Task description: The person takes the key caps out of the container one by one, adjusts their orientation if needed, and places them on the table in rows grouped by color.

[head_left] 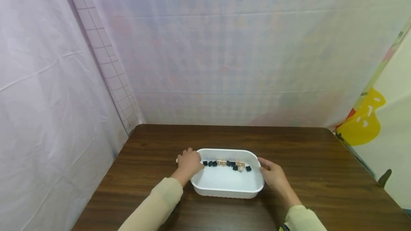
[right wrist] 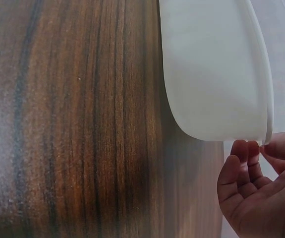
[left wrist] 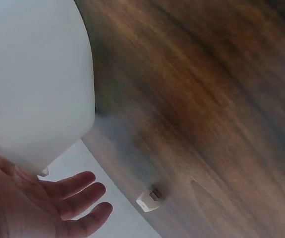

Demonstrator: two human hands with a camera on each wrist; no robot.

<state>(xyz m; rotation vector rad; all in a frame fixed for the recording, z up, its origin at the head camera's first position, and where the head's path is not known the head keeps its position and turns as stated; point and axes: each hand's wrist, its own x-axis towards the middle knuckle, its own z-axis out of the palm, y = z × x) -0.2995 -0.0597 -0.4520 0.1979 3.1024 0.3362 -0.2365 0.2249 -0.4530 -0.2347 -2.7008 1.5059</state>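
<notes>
A white plastic tray (head_left: 226, 184) is held at its two ends by both hands over the brown table. My left hand (head_left: 189, 163) grips the left end, its thumb reaching over the rim and several fingers spread outside the wall in the left wrist view. At the other end, my right hand (head_left: 273, 174) pinches the rim, with curled fingers (right wrist: 230, 176) under it on the outer side. Small black and tan blocks (head_left: 223, 163) lie in an uneven row along the tray's far side.
One small pale block (left wrist: 148, 201) with a dark part lies on the wooden table (head_left: 135, 184), just beyond the left hand. White curtains (head_left: 224, 52) hang behind the table and on the left. A cloth with a yellow print (head_left: 363, 127) hangs at right.
</notes>
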